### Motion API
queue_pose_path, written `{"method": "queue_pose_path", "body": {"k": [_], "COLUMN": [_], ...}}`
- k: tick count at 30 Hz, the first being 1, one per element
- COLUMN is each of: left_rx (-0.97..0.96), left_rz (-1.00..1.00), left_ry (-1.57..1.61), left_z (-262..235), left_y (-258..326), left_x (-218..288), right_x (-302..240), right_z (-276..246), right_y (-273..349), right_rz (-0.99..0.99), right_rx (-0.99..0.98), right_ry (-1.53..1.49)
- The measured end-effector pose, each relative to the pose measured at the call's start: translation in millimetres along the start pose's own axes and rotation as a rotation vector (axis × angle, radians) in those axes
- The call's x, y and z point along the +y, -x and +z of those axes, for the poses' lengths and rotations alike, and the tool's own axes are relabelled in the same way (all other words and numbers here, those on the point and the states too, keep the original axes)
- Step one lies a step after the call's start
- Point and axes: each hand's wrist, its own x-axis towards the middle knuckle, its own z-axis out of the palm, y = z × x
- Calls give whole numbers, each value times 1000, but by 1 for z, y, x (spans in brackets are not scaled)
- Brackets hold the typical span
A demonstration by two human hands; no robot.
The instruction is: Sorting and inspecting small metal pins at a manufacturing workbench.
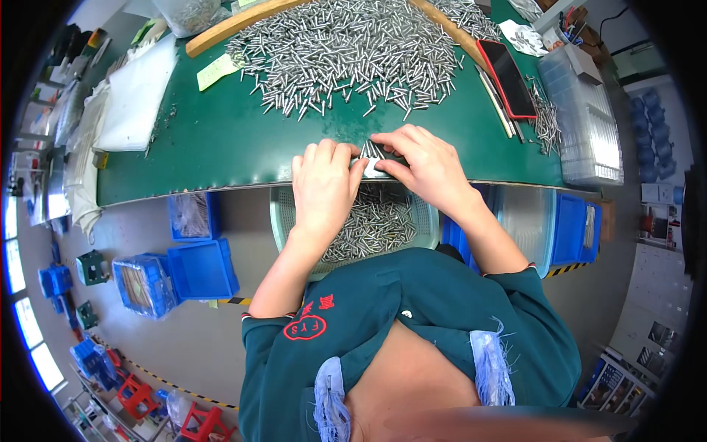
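Observation:
Several small silver metal pins [370, 152] are fanned out side by side at the near edge of the green tabletop [221, 158]. From the left, my left hand [324, 180] closes on them with thumb and curled fingers. My right hand [426, 163] pinches around them from the right, its thumb and forefinger at the ends of the fan. Something pale and flat shows just beneath the pins; its kind is unclear. Past my hands lies a large heap of like pins [346, 55]. Below the table edge, a light green plastic basket [282, 217] holds many more pins.
Wooden strips [239, 28] border the heap. At right lie a red-edged phone [508, 79], pens [495, 103], a small pin pile [543, 121] and clear plastic trays [582, 118]. White sheets [140, 96] lie left. Blue bins [202, 269] stand below.

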Motion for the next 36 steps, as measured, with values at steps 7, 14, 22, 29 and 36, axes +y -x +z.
{"method": "queue_pose_path", "body": {"k": [7, 14, 22, 29, 36], "left_rx": [-22, -23, -24, -2, -2], "left_rz": [12, 0, -21, 10, 22], "left_ry": [-22, 22, 40, 47, 42], "left_z": [-1, -8, -11, -8, -6], "left_y": [-2, 4, 11, 7, 5], "left_x": [1, 0, -1, -2, -1], "right_x": [8, 3, 3, 9, 5], "right_z": [-1, -1, 0, -1, -1], "right_y": [-4, -8, -11, -8, -8], "right_rz": [48, 18, 28, -1, -42], "right_rx": [-34, -56, -82, -67, -15], "right_ry": [-69, -77, -68, -43, 52]}}
